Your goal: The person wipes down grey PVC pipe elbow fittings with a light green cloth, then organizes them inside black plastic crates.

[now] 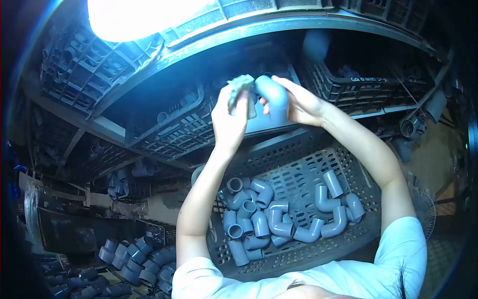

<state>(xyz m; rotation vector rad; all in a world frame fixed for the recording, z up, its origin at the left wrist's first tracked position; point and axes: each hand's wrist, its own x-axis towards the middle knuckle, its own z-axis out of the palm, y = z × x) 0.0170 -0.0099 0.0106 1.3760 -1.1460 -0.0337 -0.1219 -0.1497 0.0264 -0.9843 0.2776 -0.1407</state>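
Observation:
My right hand (304, 103) is wrapped round a grey pipe elbow (274, 97), held up in front of the shelf with its bend at the top. Bunched in my left hand (229, 123) is a crumpled pale cloth (241, 85), close beside the elbow's upper end. Below both hands, in front of my body, sits a dark perforated plastic crate (294, 172). Loose grey pipe elbows (281, 225) lie in it, in a cluster on the left and a smaller group on the right.
A metal rack edge (239, 35) arches overhead under a bright lamp (144, 15). Black crates (348, 87) of fittings fill the shelves ahead. At lower left lies a heap of grey fittings (137, 259). A fan (423, 207) stands at the right.

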